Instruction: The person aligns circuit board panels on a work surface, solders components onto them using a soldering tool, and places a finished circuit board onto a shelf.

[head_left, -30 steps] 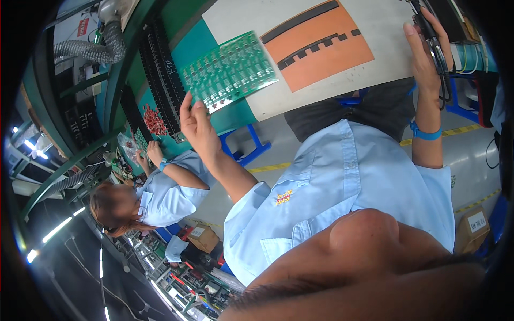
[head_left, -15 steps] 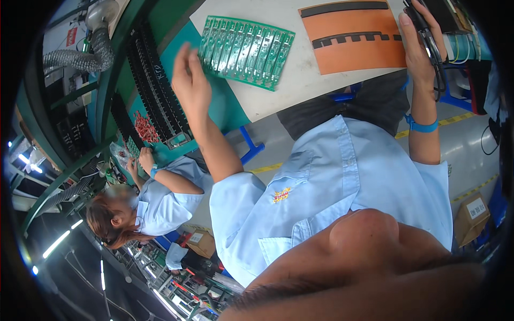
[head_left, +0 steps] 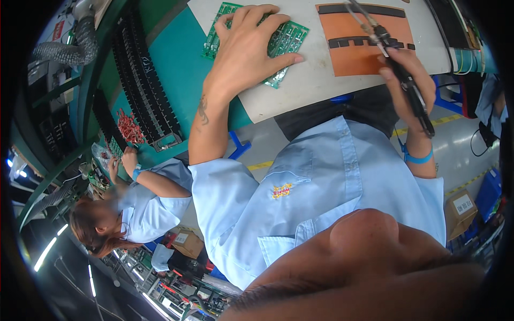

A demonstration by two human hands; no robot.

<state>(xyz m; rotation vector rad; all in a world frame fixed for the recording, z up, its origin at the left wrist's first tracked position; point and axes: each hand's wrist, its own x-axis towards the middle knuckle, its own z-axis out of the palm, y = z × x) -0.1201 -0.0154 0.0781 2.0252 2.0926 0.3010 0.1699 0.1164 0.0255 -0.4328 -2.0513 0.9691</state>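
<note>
A green panel of circuit boards [head_left: 292,40] lies on the white work surface [head_left: 321,91]. My left hand [head_left: 246,51] rests over its middle with fingers spread, covering much of it. The thumb reaches past the panel's near right edge. In my right hand [head_left: 409,80] is a slim black-handled tool [head_left: 404,75] with thin metal prongs at its far end; its exact kind is not clear. The prongs point away from me, above an orange sheet [head_left: 356,61] with black strips across it.
To the left, a long black slotted rack [head_left: 144,80] and a pile of red-and-white wire pieces [head_left: 128,127] sit on the green mat [head_left: 174,59]. Another person [head_left: 144,198] works further left. A flexible duct [head_left: 80,45] hangs at the far left.
My left hand has moved from beside the panel onto it. My right hand has come down and turned, bringing the black tool over the orange sheet. The view has shifted slightly.
</note>
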